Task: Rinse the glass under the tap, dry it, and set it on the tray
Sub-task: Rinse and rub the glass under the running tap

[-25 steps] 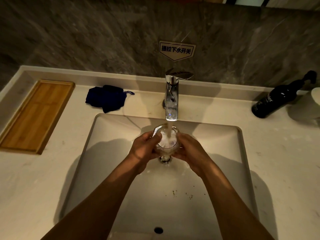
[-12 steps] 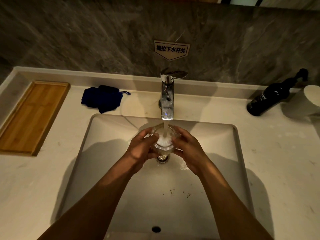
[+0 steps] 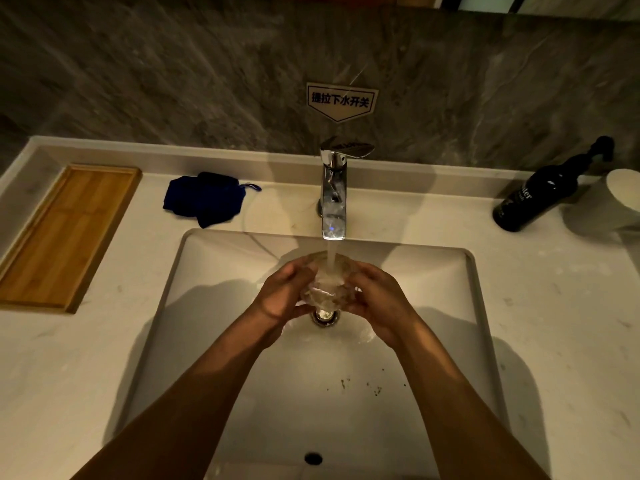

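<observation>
A clear glass [image 3: 327,285] is held over the sink [image 3: 214,271] directly under the chrome tap [image 3: 333,199], and running water pours into it. My left hand [image 3: 285,292] grips its left side and my right hand [image 3: 375,296] grips its right side. The glass tilts with its mouth toward the tap. A blue cloth [image 3: 204,199] lies crumpled on the counter left of the tap. The wooden tray [image 3: 65,233] sits at the far left of the counter with nothing on it.
A dark pump bottle [image 3: 540,192] and a white cup [image 3: 620,199] stand at the back right. The drain [image 3: 325,317] lies just below the glass, dark specks dot the basin, and a sign [image 3: 341,102] hangs on the stone wall.
The glass has tipped further in both hands under the stream, and water spills over it. The hands stay at the same spot above the drain.
</observation>
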